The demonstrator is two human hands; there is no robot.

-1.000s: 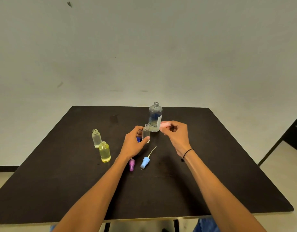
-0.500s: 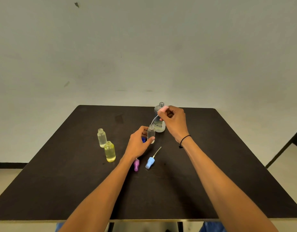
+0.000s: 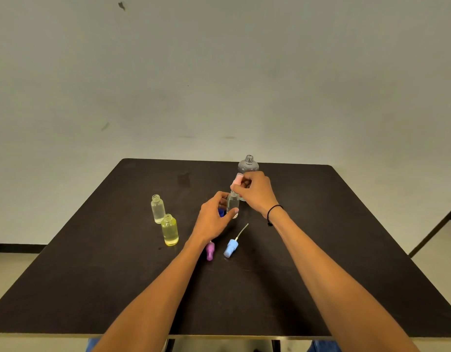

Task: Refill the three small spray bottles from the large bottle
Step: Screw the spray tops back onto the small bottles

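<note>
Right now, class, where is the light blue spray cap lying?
In the head view the light blue spray cap lies on the black table, between the forearms, just right of the purple spray cap, its tube pointing toward the held small bottle.

large bottle (image 3: 247,165) lower half behind right hand (image 3: 254,193), blue cap (image 3: 221,212) mostly hidden

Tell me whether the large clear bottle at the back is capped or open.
Open: the large clear bottle stands upright with its bare threaded neck showing, no cap on it.
</note>
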